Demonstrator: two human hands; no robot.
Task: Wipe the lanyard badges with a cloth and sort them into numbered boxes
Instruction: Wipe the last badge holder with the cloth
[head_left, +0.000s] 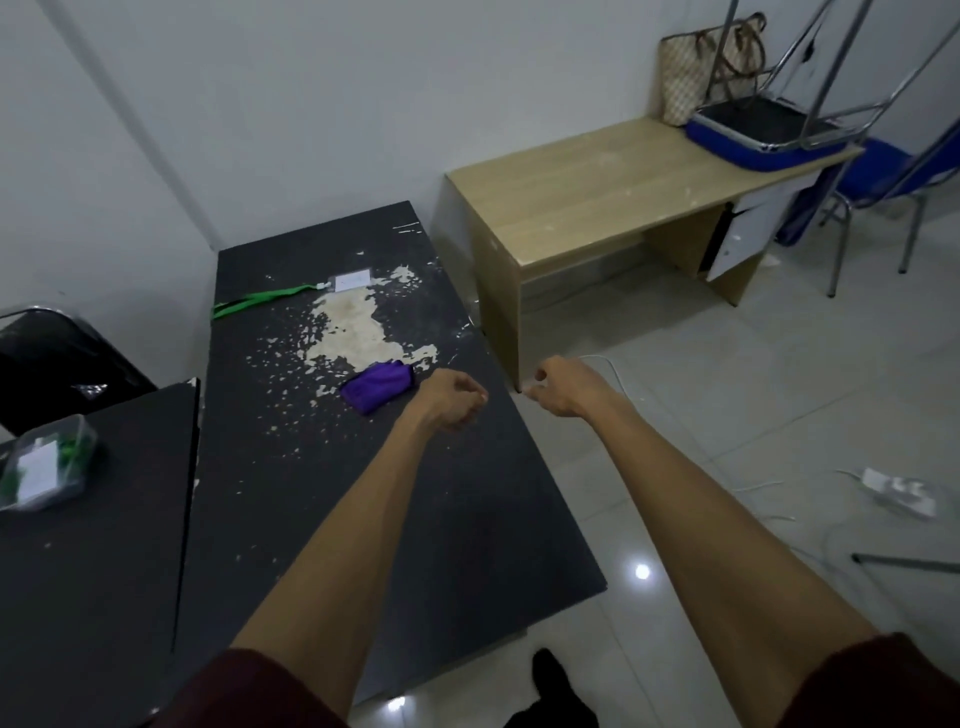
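Note:
A purple cloth (377, 386) lies folded on the worn black table (363, 493), beside a patch of scraped paint. At the table's far end lies a badge (351, 282) in a clear sleeve on a green lanyard (257, 301). My left hand (453, 399) hovers just right of the cloth with its fingers curled, holding nothing. My right hand (563, 385) hangs past the table's right edge over the floor, fingers curled too and holding nothing. A clear plastic box (45, 467) with green lanyards and a white card in it stands on a second dark table (93, 561) at the left.
A light wooden desk (597, 192) stands behind the black table, bearing an upturned blue chair (763, 130) and a handbag (691, 78). A black chair (57, 358) is at the far left. A power strip (898, 491) and white cables lie on the tiled floor at the right.

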